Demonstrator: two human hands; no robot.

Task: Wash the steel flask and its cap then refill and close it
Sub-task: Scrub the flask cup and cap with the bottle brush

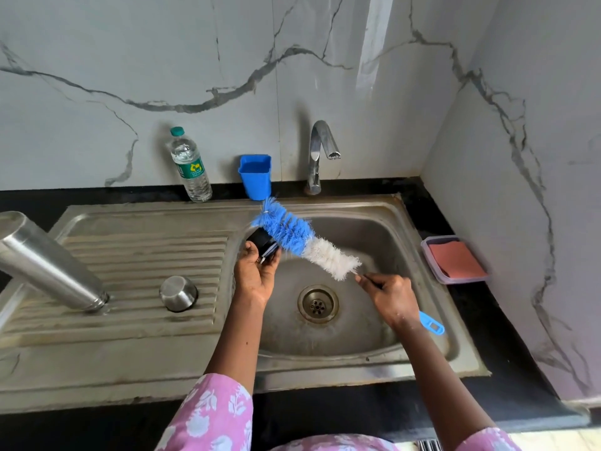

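The brushed steel flask (48,265) is leaning mouth-down on the drainboard (136,255), its body rising leftward. The steel cup lid (178,293) is sitting inverted near it. On the worktop (29,198) behind, a plastic bottle (190,167) is holding water beside a blue tub (255,177), contents unclear. Over the sink basin (374,229), the left hand (255,275) is gripping the black stopper (261,244). The right hand (390,296) is pinching the bottle brush (305,244) by its stem, bristles touching the stopper. A clear box (455,258) is holding a reddish pad (457,257).

Soft, even daylight; a glare streak on the veined white marble wall (325,60) upper right; frame edges bow, slight overall blur.
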